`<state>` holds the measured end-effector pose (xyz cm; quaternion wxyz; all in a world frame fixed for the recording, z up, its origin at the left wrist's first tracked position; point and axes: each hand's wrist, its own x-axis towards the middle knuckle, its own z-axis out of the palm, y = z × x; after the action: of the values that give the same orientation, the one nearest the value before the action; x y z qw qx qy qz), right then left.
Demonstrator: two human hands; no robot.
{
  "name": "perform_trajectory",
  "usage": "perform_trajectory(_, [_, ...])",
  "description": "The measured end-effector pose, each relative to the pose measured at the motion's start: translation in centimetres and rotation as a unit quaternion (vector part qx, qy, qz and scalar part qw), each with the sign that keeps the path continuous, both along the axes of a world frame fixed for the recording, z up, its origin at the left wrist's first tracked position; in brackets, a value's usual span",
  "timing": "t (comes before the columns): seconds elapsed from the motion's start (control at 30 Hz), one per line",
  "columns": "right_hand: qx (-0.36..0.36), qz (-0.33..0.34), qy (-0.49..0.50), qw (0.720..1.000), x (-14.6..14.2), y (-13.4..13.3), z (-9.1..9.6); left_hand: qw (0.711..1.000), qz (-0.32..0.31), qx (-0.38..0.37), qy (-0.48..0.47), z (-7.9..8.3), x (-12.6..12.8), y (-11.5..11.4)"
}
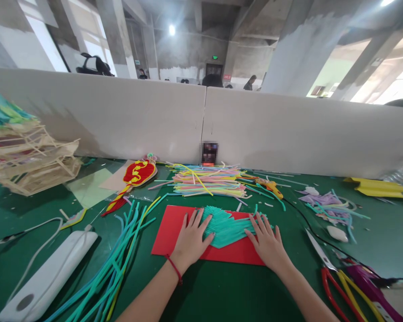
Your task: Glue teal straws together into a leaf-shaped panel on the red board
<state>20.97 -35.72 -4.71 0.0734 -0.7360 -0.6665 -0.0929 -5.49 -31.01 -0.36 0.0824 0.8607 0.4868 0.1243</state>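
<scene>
A red card [228, 255] lies on the green table in front of me. On top of it is a teal piece [223, 226] made of fuzzy stems, likely pipe cleaners, laid side by side, with a jagged upper edge. My left hand [194, 237] rests flat on the card with fingers spread, its fingertips at the teal piece's left edge. On the other side my right hand [267, 243] also lies flat, fingers apart, touching the piece's right end. Neither hand grasps anything.
Several loose teal and blue pipe cleaners [121, 259] lie left, beside a white power strip [50, 273]. Behind are a pastel pipe cleaner pile [208, 181], a red-yellow fuzzy fan [139, 173] and an orange glue gun [272, 188]. Open scissors [329, 264] and scraps [332, 208] lie right.
</scene>
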Motion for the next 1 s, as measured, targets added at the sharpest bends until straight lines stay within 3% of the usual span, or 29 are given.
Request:
perform_trajectory(0.27, [-0.150, -0.024, 0.095, 0.984, 0.5, 1.6, 3.0, 0.999, -0.011, 0.019, 0.026, -0.1, -0.3, 0.2])
perform_trajectory(0.47, [-0.082, -0.018, 0.075, 0.994, -0.7, 1.5, 2.6, 0.993, -0.016, 0.105, 0.049, 1.8, 1.3, -0.8])
perform_trajectory(0.63, [-0.045, -0.020, 0.074, 0.996, -0.7, 1.5, 1.4, 0.993, -0.111, 0.005, 0.033, 3.2, 6.9, -1.2])
perform_trajectory(0.77, [0.048, -0.018, 0.113, 0.992, -0.3, 1.6, 1.3, 0.994, -0.099, -0.033, 0.036, 2.3, 10.7, 0.1])
perform_trajectory(0.9, [0.194, -0.049, 0.186, 0.962, 1.4, 1.6, 2.9, 0.995, -0.081, -0.055, 0.028, 1.1, 11.4, 1.1])
perform_trajectory(1.0, [0.181, -0.102, 0.236, 0.949, 3.1, 1.3, 4.4, 0.994, -0.104, -0.042, 0.014, 1.0, 11.0, 1.2])
